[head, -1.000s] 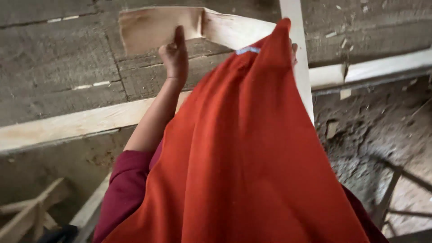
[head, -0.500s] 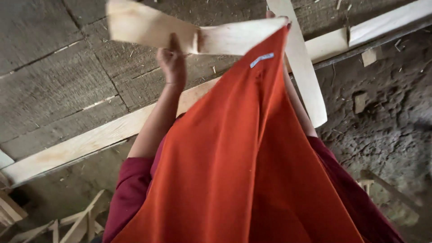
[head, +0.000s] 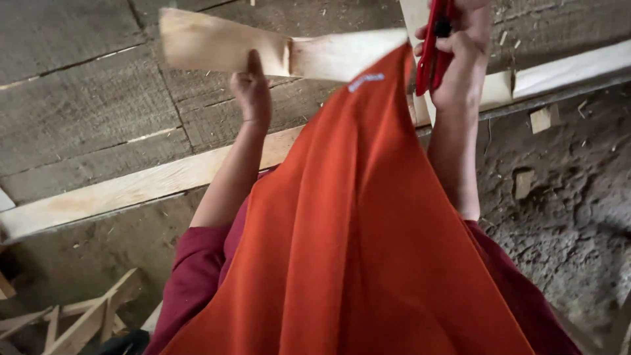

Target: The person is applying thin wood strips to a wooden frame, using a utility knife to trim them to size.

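Note:
My left hand [head: 252, 92] presses against a short pale wooden board [head: 223, 47] held up at the top of the view, fingers on its lower edge. My right hand [head: 461, 62] is closed around a red tool [head: 432, 46] with a black part, beside an upright pale wooden strip [head: 415, 16]. A long orange cloth [head: 355, 230] hangs from my chest and hides the space between my arms and where the board meets the strip.
A long pale wooden beam [head: 131, 190] runs diagonally under my arms over rough grey planks [head: 72, 112]. Dirt ground [head: 565, 197] with small wood offcuts [head: 541, 119] lies at the right. Loose wooden slats [head: 79, 322] lie at the bottom left.
My right hand with the red tool has come into view from behind the orange cloth, at the upright strip. The view has shifted; my left hand stays on the board.

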